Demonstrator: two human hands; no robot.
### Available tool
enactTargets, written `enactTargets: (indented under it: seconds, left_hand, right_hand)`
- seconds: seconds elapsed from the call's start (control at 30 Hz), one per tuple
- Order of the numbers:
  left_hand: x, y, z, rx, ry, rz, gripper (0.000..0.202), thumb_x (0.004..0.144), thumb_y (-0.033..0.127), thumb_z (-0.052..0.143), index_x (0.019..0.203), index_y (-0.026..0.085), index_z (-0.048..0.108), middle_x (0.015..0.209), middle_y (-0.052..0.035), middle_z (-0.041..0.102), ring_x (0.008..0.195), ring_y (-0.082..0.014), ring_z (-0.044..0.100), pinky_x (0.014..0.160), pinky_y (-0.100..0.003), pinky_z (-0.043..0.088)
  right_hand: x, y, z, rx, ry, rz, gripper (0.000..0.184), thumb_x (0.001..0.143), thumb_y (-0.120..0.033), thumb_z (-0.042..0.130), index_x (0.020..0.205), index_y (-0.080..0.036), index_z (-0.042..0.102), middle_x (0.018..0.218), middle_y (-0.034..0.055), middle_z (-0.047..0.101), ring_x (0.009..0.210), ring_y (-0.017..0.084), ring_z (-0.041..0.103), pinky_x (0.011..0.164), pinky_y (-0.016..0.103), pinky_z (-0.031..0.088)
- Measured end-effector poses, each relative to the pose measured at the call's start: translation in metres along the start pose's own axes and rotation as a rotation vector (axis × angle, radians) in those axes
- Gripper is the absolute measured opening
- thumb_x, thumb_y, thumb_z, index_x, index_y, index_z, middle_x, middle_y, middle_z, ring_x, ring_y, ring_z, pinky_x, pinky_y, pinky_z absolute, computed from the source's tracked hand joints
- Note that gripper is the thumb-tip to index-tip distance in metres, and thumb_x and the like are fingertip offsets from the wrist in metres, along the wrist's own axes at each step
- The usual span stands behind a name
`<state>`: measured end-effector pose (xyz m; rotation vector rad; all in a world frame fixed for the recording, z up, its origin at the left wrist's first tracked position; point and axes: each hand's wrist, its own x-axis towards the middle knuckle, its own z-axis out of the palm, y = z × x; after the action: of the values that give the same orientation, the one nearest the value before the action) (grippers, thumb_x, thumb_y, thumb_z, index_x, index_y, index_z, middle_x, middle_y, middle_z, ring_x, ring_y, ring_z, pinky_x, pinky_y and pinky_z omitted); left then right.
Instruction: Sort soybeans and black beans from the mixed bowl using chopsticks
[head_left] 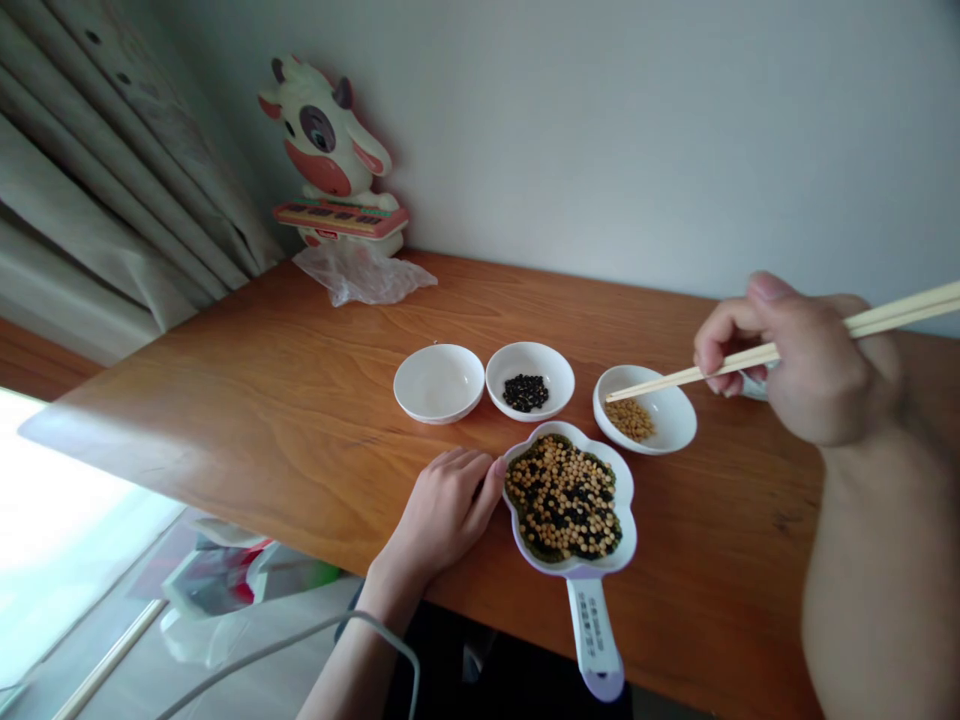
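My right hand (817, 360) is closed round a pair of pale chopsticks (690, 375). Their tips are close together inside the right white bowl (675, 435), just above its yellow beans (631, 420); I cannot make out a bean between them. My left hand (450, 510) rests on the table with curled fingers, its thumb and forefinger at the left rim of a flower-shaped scoop (626, 500). Black and yellow beans (566, 495) lie mixed in the scoop, with some green along the edge. Its handle (594, 635) points towards me, over the table's front edge.
Left of the right bowl stand a white bowl (559, 385) holding black beans (526, 392) and an empty white bowl (439, 383). Farther back on the wooden table (300, 400) are a cow toy with a keyboard (337, 160) and a clear plastic bag (364, 275). A grey cable (300, 635) crosses my left forearm.
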<state>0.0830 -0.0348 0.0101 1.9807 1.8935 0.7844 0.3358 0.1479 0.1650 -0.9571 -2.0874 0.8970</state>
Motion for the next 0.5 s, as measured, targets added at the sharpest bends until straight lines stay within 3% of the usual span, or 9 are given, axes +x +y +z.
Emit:
enactTargets:
  seconds: [0.1,0.23,0.5]
  left_hand:
    - [-0.001,-0.001,0.001,-0.011,-0.013,-0.009,0.040,0.113,0.034,0.036,0.078,0.022,0.049,0.078,-0.0028,0.063,0.074,-0.0185,0.057,0.075,-0.032,0.044]
    - [-0.002,-0.003,0.002,-0.023,-0.032,-0.027,0.040,0.114,0.035,0.035,0.078,0.022,0.048,0.079,-0.0027,0.061,0.075,-0.0189,0.056,0.076,-0.032,0.043]
    - [-0.002,-0.004,0.002,-0.036,-0.048,-0.046,0.039,0.114,0.036,0.035,0.079,0.022,0.050,0.080,-0.0033,0.062,0.076,-0.0196,0.056,0.076,-0.033,0.043]
  right_hand:
    - [-0.001,0.004,-0.014,-0.027,0.030,0.037,0.061,0.104,-0.060,0.041,0.063,-0.022,0.063,0.053,0.0057,0.057,0.052,0.017,0.051,0.055,0.038,0.035]
    - [-0.004,0.012,-0.028,-0.116,-0.039,0.055,0.063,0.105,-0.063,0.038,0.064,-0.022,0.062,0.057,0.0054,0.058,0.055,0.016,0.052,0.057,0.037,0.038]
    - [-0.002,0.029,-0.037,-0.231,-0.151,0.045,0.063,0.105,-0.067,0.033,0.068,-0.023,0.060,0.059,0.0041,0.058,0.054,0.015,0.052,0.054,0.036,0.038]
